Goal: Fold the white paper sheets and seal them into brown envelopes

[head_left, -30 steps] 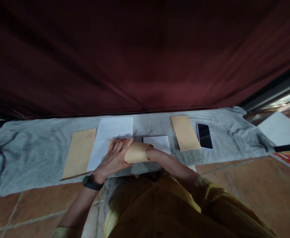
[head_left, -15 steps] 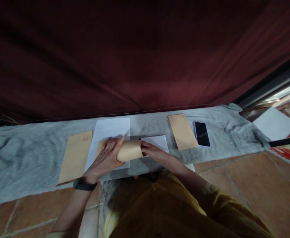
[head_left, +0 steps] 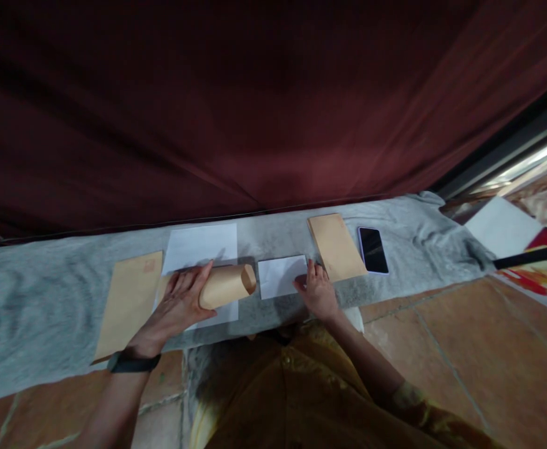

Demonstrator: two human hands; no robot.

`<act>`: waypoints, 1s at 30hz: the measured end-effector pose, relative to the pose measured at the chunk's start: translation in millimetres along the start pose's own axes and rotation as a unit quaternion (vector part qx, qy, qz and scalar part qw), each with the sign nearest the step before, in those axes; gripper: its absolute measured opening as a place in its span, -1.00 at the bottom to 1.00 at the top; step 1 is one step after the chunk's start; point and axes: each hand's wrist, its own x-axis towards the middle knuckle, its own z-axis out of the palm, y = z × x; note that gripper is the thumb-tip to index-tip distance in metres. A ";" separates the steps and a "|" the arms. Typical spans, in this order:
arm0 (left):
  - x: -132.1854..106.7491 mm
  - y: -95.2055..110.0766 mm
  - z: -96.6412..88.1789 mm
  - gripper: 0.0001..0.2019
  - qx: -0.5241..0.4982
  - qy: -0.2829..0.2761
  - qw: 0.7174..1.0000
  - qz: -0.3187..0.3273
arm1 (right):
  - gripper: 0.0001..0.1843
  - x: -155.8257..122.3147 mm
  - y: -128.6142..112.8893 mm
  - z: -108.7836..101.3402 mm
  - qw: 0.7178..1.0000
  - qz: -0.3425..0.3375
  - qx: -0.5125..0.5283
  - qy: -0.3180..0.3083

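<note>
My left hand (head_left: 179, 304) holds a brown envelope (head_left: 226, 284) bowed open into a tube, its mouth facing right, over a white sheet (head_left: 200, 248) on the grey cloth (head_left: 43, 293). My right hand (head_left: 317, 289) rests with fingers spread at the right edge of a small folded white paper (head_left: 280, 276), touching it. A flat brown envelope (head_left: 128, 302) lies to the left of my left hand.
A stack of brown envelopes (head_left: 335, 246) and a black phone (head_left: 373, 249) lie on the cloth to the right. A dark red curtain (head_left: 254, 106) hangs behind. Tiled floor (head_left: 464, 349) runs along the near side, and a white sheet (head_left: 502, 227) lies at far right.
My right hand has come out of the envelope's mouth and moved right onto the small folded paper. My left hand keeps hold of the bowed envelope.
</note>
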 end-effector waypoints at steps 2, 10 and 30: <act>-1.6 -0.4 0.8 0.17 0.001 -0.006 1.000 -0.005 | -0.18 -3.3 -4.6 5.7 1.000 0.020 -0.019 -0.006; -9.0 3.8 7.8 0.17 -0.011 -0.032 0.999 -0.016 | -0.11 6.8 -4.4 8.1 0.998 0.063 0.011 -0.021; -7.7 -0.8 17.1 0.22 -0.026 -0.054 0.998 -0.018 | -0.88 20.8 25.2 16.8 0.933 0.089 0.347 -0.018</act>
